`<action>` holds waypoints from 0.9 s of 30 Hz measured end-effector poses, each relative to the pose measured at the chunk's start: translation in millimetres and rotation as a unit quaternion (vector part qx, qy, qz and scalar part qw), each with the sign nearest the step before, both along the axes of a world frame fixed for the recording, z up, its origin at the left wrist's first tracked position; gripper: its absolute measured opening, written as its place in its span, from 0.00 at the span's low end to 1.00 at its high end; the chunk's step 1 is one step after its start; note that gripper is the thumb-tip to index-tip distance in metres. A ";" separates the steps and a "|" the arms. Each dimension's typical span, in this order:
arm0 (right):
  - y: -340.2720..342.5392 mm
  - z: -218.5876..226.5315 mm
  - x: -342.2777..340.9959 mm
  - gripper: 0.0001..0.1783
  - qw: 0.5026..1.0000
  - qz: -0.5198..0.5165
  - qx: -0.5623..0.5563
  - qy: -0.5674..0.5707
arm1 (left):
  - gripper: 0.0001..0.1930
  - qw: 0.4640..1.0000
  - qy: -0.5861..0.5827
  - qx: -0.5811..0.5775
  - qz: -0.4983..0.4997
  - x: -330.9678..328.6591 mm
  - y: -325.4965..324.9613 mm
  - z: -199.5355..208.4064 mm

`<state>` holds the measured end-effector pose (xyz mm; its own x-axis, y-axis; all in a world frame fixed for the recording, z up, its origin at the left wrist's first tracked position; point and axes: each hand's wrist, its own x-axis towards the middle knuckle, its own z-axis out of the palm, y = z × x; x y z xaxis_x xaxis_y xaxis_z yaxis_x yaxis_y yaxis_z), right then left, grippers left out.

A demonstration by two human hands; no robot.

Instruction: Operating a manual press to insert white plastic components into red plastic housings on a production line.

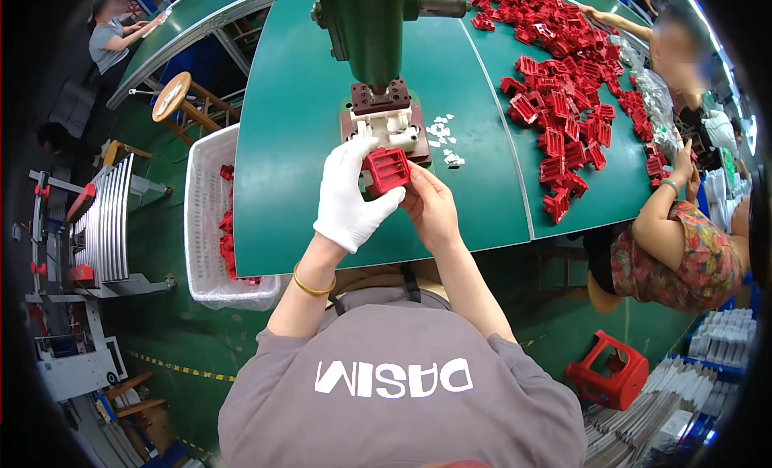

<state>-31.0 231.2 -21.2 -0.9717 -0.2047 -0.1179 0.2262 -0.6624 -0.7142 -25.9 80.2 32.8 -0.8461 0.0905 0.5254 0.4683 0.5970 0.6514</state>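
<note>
A red plastic housing (388, 171) with slots in its face is held between my two hands, just in front of a press. My left hand (347, 196), in a white glove, grips it from the left with thumb below and fingers above. Bare fingers of my right hand (434, 208) pinch its right edge. Right behind it stands a white fixture (400, 124) on a dark red base, under the head of a green press (366, 34). Small white plastic pieces (441, 130) lie scattered on the green table (297, 130) to the fixture's right.
Many red housings (563, 114) are heaped along the table's right side. A white basket (198, 227) with red parts stands at its left edge. Co-workers sit at the right, one in a flowered top (675, 259). A wooden stool (173, 98) and red stool (611, 371) stand nearby.
</note>
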 end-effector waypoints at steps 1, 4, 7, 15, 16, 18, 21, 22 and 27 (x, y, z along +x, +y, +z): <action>0.2 0.3 0.6 0.21 1.000 -0.002 -0.001 0.001 | 0.37 1.000 0.004 -0.012 -0.002 -0.9 -2.1 0.7; 2.8 2.2 3.2 0.21 1.000 -0.007 0.000 0.006 | 0.38 1.000 0.005 -0.012 -0.017 1.8 -2.5 -6.2; 5.1 4.8 6.8 0.20 0.999 -0.029 0.027 0.017 | 0.38 0.994 -0.064 0.072 -0.057 1.7 -4.3 -5.2; 7.3 30.1 20.8 0.19 0.962 -0.116 0.164 0.186 | 0.43 0.843 -0.284 0.412 -0.199 5.1 -5.3 -8.7; 6.7 33.2 22.0 0.19 0.950 -0.133 0.189 0.210 | 0.45 0.816 -0.296 0.447 -0.216 3.5 -5.5 -11.5; 8.5 39.1 27.4 0.20 0.933 -0.143 0.232 0.237 | 0.47 0.787 -0.308 0.482 -0.232 5.0 -4.5 -17.5; 8.6 45.7 30.7 0.20 0.909 -0.160 0.277 0.265 | 0.47 0.773 -0.284 0.505 -0.257 4.8 -1.2 -22.4; 8.3 46.2 32.4 0.20 0.908 -0.164 0.281 0.265 | 0.47 0.764 -0.287 0.516 -0.260 5.3 -0.7 -23.6; 8.5 45.6 29.9 0.20 0.906 -0.160 0.289 0.265 | 0.48 0.757 -0.296 0.520 -0.262 4.9 0.2 -22.9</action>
